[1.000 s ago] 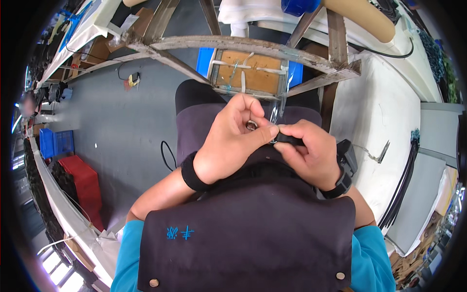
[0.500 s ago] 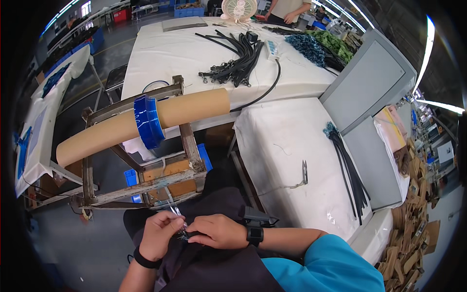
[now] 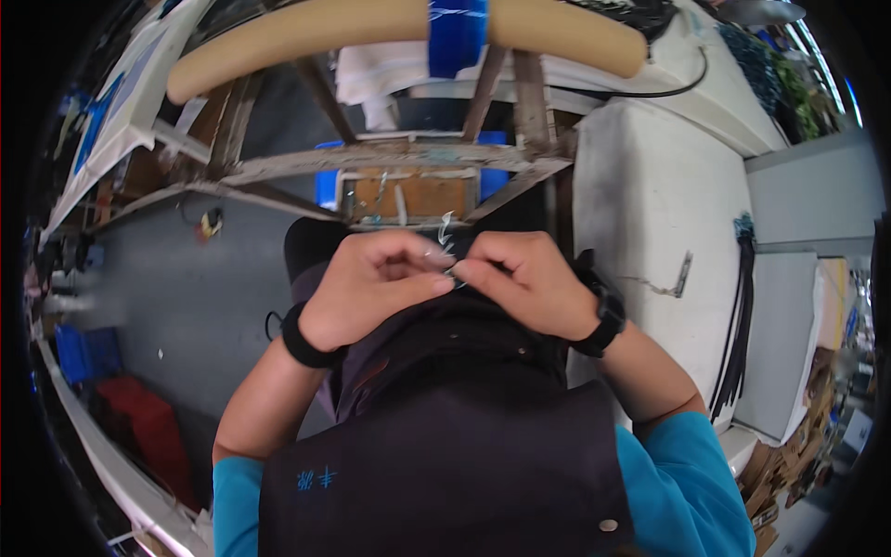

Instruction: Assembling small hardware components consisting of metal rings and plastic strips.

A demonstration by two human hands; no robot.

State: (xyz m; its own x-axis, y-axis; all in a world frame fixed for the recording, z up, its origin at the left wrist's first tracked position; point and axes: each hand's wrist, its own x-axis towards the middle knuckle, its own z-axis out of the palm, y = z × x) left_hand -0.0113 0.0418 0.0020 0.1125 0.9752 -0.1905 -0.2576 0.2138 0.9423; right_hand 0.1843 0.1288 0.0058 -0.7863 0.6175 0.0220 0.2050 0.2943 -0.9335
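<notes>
Here, in the head view looking straight down, the person's two hands meet just below a wooden frame (image 3: 408,172), over the lap of a dark apron (image 3: 445,446). The left hand (image 3: 376,288) and the right hand (image 3: 520,283) both pinch a small, thin metal piece (image 3: 447,243), pale and shiny, whose tip sticks up between them toward the frame. It is too small and blurred to identify more exactly. The left fingers (image 3: 418,278) are curled narrow, thumb pressed toward the forefinger; the right fingertips (image 3: 464,272) are likewise drawn tight together on the piece, touching the left ones. A black band circles the left wrist, and a black watch (image 3: 608,316) sits on the right. The likeliest slip, judging from so fine a grip, is that the little piece twists or springs out of the fingertips and drops into the apron folds or onto the grey floor (image 3: 195,297) left of the frame, where it would be hard to find. Right of the frame stands a white table (image 3: 650,204), with a bundle of black cable ties (image 3: 738,316) at its far edge.
</notes>
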